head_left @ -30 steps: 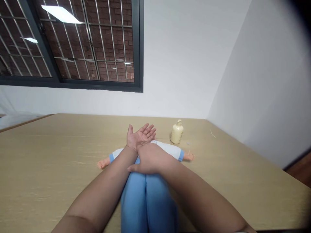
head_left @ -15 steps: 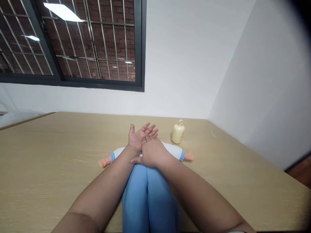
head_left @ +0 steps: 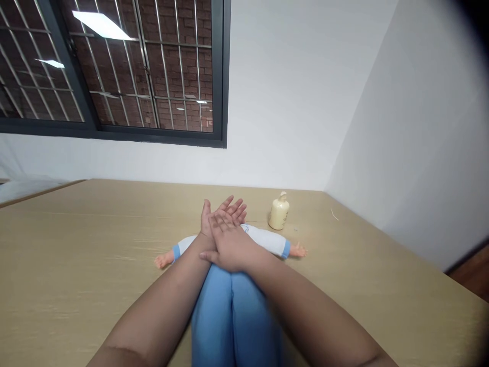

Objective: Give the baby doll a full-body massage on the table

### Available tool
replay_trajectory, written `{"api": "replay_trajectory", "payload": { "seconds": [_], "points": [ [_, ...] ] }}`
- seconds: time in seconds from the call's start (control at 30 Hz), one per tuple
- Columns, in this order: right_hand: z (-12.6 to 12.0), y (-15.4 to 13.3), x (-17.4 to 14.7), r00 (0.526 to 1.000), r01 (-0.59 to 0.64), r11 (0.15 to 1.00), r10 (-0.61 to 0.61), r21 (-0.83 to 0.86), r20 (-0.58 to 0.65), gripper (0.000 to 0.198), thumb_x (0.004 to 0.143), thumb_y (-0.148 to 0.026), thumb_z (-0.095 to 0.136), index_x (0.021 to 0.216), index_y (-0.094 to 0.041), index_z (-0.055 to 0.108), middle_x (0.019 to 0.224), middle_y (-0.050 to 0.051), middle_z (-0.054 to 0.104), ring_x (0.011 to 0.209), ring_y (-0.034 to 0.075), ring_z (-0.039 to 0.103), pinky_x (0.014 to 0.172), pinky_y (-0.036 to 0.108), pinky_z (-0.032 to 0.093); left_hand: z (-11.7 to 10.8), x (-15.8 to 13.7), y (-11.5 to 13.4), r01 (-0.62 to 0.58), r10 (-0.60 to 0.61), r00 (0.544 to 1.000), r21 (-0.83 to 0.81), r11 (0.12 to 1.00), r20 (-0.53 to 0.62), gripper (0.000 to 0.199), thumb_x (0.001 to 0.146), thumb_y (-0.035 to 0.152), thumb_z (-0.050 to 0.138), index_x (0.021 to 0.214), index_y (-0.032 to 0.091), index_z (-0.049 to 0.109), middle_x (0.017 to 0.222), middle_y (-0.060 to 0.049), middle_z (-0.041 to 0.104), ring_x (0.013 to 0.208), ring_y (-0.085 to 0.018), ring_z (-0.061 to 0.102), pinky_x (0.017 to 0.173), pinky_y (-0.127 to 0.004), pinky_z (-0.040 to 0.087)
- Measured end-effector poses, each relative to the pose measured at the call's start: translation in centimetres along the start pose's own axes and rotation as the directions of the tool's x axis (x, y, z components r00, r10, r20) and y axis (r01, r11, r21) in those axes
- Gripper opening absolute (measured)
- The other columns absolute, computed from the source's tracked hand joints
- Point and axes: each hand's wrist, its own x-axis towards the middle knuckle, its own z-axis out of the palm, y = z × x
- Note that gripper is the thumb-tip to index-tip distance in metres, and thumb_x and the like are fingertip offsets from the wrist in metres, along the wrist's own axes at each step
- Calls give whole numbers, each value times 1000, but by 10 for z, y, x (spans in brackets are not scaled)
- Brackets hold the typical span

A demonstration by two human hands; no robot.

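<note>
My left hand (head_left: 208, 216) is palm up with its fingers spread, above the middle of a doll. Across its palm and wrist lies my right hand (head_left: 231, 242), palm down, fingers stretched out and thumb resting over the left wrist. The doll (head_left: 267, 241) lies on its back on the table, in a white top with blue cuffs and blue trousers (head_left: 214, 316). Its arms reach out to both sides, and its small hands show at the cuffs. My hands and forearms hide its head and chest.
A cream pump bottle (head_left: 279, 213) stands on the wooden table (head_left: 95, 239) beyond the doll's right-side arm. Near it lies a thin white strand (head_left: 334, 215). White walls (head_left: 278, 102) and a barred window (head_left: 153, 66) rise behind the table.
My right hand has slid left and slightly back across the left hand, so its fingers now cover the left palm. The left hand stays nearly in place; the view has tipped slightly.
</note>
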Motion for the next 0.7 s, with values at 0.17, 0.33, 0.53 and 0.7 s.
{"api": "replay_trajectory", "payload": {
  "seconds": [0.17, 0.33, 0.53, 0.7],
  "points": [
    [-13, 23, 4, 997, -59, 997, 61, 53, -46, 89, 82, -61, 59, 149, -9, 33, 152, 22, 37, 142, 36, 30, 114, 52, 22, 9, -8, 4, -4, 13, 994, 85, 996, -107, 71, 82, 75, 43, 114, 15, 62, 121, -20, 65, 112, -36, 63, 96, -56, 46],
    [-43, 31, -7, 999, -40, 980, 42, 197, -8, 43, 90, -44, 55, 127, -24, 59, 119, 7, 68, 108, 26, 63, 88, 38, 48, 3, -21, 17, -31, 102, 976, 338, 941, -194, 51, 88, 60, 49, 98, 13, 66, 99, -17, 72, 92, -28, 70, 85, -44, 53],
    [-27, 17, -44, 981, 193, 949, -180, 248, -75, 38, 90, -27, 52, 127, -31, 62, 130, 0, 65, 123, 19, 57, 106, 35, 39, -34, -47, 32, -90, 434, 897, 929, 358, -81, 14, 76, 32, 70, 79, 18, 73, 85, -6, 73, 82, -22, 66, 77, -31, 48],
    [-4, -1, -65, 944, 304, 929, -324, 209, 67, 41, 88, -34, 58, 129, -33, 60, 133, 0, 63, 133, 21, 49, 119, 44, 17, -46, -56, 25, -89, 343, 934, 995, -42, 98, 17, 82, 36, 64, 88, 26, 76, 79, -4, 73, 80, -25, 64, 78, -33, 45]
  ]
}}
